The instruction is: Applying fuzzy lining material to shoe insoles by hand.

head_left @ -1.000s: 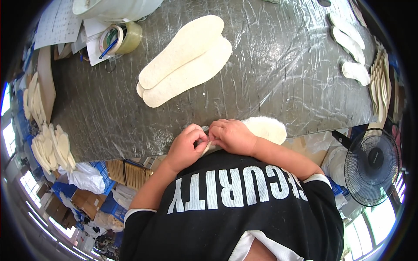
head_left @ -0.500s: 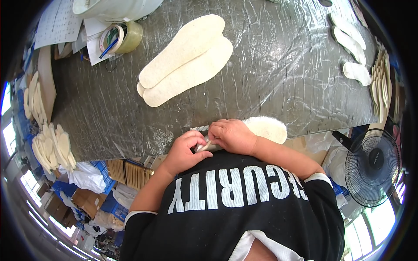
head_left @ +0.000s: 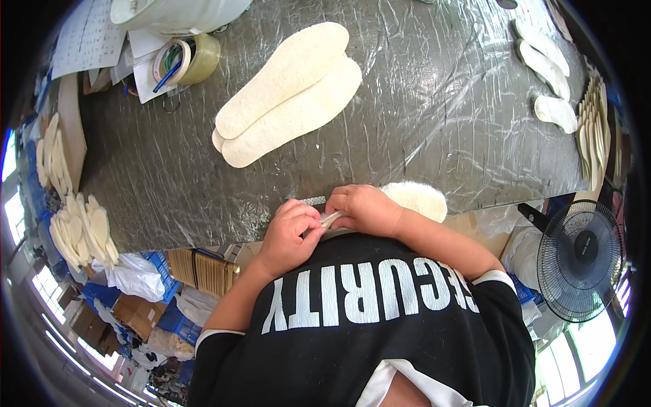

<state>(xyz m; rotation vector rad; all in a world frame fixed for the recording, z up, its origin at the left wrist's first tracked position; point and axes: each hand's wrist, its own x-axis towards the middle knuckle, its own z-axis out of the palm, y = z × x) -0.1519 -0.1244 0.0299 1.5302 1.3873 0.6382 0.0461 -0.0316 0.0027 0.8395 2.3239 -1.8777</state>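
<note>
At the table's near edge, my left hand (head_left: pixel 291 234) and my right hand (head_left: pixel 366 211) meet, fingers bent and pinched. Between their fingertips shows a thin whitish piece (head_left: pixel 330 219); my fingers cover most of it, so its kind cannot be made out. A fluffy cream insole (head_left: pixel 415 198) pokes out beyond my right hand, its other end hidden behind the hand and forearm. Just past my fingers lies a small patterned strip (head_left: pixel 313 201). Farther off, a pair of cream felt insoles (head_left: pixel 288 95) rests overlapped on the dark table (head_left: pixel 434 122).
Insoles in stacks (head_left: pixel 81 230) line the left edge, and more insoles (head_left: pixel 546 71) lie at the right. A tape roll (head_left: pixel 203 60), a blue pen (head_left: pixel 167 77) and a white bucket (head_left: pixel 180 13) occupy the far left. A black fan (head_left: pixel 584 251) stands right of me.
My left fingers have closed in toward the right hand, and the whitish piece between them is turned a little. The insoles on the table lie as before.
</note>
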